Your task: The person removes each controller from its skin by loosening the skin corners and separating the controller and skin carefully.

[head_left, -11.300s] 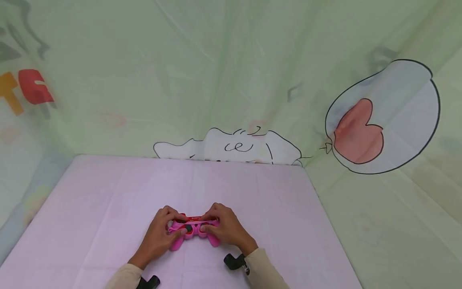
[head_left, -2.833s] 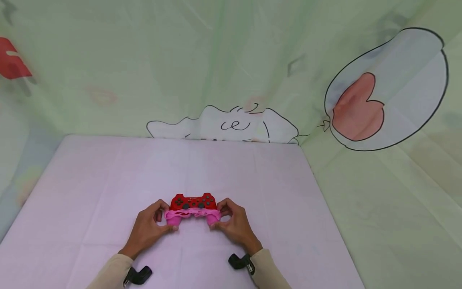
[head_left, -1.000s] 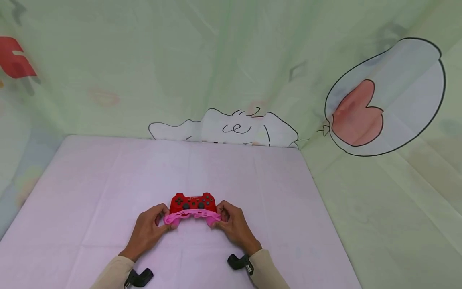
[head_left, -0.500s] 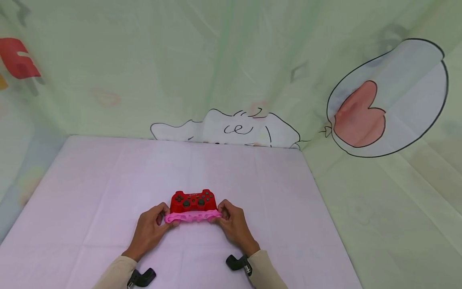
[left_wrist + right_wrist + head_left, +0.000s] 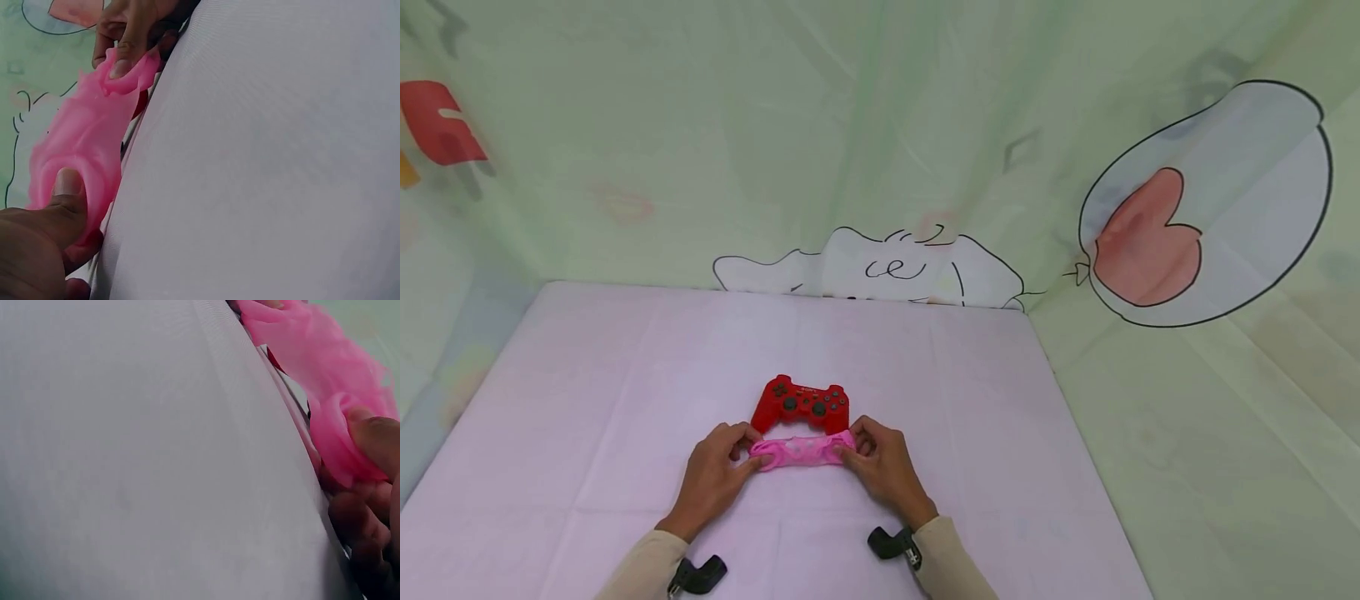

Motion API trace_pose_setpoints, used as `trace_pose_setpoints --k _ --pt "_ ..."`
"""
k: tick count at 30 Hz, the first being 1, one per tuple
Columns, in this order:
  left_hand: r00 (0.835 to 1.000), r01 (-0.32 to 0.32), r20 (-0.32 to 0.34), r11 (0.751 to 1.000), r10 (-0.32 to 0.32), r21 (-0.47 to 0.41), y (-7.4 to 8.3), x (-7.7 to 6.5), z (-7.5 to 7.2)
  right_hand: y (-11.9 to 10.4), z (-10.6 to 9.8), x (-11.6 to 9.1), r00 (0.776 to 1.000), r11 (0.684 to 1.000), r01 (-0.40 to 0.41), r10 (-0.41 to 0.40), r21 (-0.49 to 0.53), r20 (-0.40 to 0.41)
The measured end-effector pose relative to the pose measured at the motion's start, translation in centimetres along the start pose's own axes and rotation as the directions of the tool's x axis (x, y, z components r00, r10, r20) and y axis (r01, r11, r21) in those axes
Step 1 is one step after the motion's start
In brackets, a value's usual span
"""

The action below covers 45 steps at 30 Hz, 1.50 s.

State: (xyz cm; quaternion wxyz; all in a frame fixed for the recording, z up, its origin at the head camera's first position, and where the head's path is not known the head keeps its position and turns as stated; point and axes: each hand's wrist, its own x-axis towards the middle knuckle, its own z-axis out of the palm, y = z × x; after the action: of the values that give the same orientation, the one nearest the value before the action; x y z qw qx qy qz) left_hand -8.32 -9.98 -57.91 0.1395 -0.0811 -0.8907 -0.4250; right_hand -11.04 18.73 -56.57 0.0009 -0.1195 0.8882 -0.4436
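A pink silicone controller cover, crumpled into a band, is stretched between both hands. My left hand pinches its left end, the thumb pressed into a fold in the left wrist view. The right end is pinched by my right hand, and the right wrist view shows that thumb on the pink cover. Just beyond the cover, a red game controller lies buttons up and slightly turned. Its face is bare; the tips of its two grips reach down to the cover and the fingers, where contact cannot be made out.
A table with a pale pink-white cloth lies under the hands. Behind it and to the right hangs a light green printed curtain. Black wrist camera mounts stick out near the sleeves.
Earlier the pink cover sat over the controller, then was drawn down its grips. In the last half second it came off the grips, and the controller shifted away and turned slightly.
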Motion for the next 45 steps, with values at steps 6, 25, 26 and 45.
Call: trace_pose_setpoints --k 6,25,26,45 --pt "1.0 -0.014 0.017 1.0 0.014 0.018 0.0 -0.2 -0.5 0.1 -0.5 0.1 0.994 1.0 -0.009 0.006 0.029 0.107" --pt "0.985 0.152 0.081 0.988 -0.153 0.016 1.8 -0.4 -0.4 -4.5 -0.9 2.9 0.964 0.978 0.207 -0.202 -0.01 0.172" --pt "0.983 0.161 0.083 0.987 -0.162 0.017 2.0 -0.4 -0.4 -5.1 -0.6 3.2 0.961 0.977 0.211 -0.2 -0.038 0.192" --pt "0.984 0.177 0.003 0.984 -0.177 -0.009 2.7 -3.1 -1.0 -7.7 2.0 4.5 0.931 0.9 0.311 -0.224 -0.306 0.288"
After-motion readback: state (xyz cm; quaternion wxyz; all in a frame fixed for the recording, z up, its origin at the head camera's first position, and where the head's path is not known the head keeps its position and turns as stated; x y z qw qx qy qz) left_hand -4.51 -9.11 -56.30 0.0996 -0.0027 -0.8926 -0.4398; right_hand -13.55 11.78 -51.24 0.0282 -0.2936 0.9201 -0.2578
